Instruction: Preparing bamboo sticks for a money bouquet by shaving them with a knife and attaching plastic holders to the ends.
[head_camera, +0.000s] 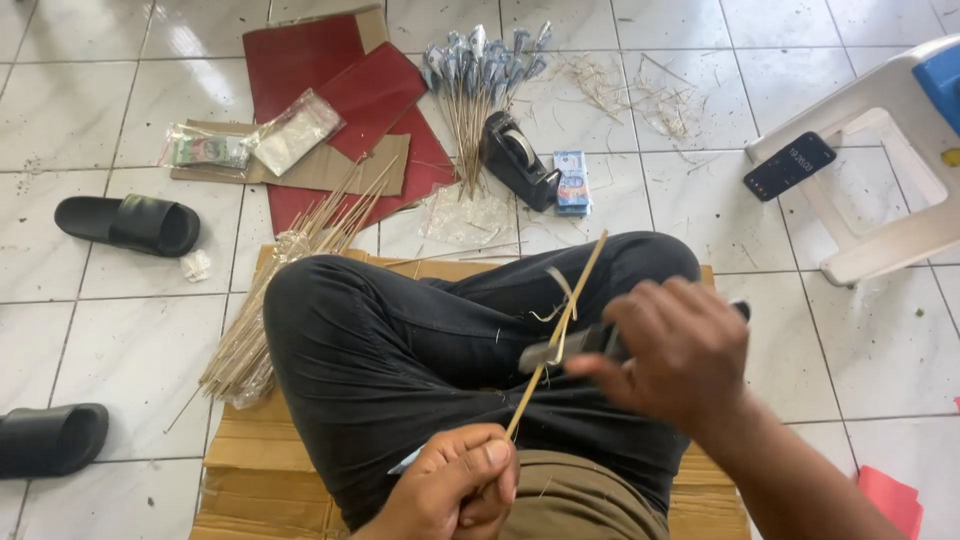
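In the head view, a person is sitting cross-legged in dark trousers on flattened cardboard, and both hands are working over the lap. The left hand is sitting low at the bottom edge, fingers curling tightly around the lower end of a thin bamboo stick, thumb pressing along it, so the stick is angling up and away toward the right knee. The right hand is coming in from the right with its wrist bent, fingers closing around a small knife whose blade is lying against the stick about midway; a thin curl of shaving is hanging off the stick just above the blade. Beyond the stick, on the tiled floor, a bundle of sticks topped with folded notes is lying next to a black tape dispenser. Left of the stick, a loose heap of plain sticks is lying beside the knee.
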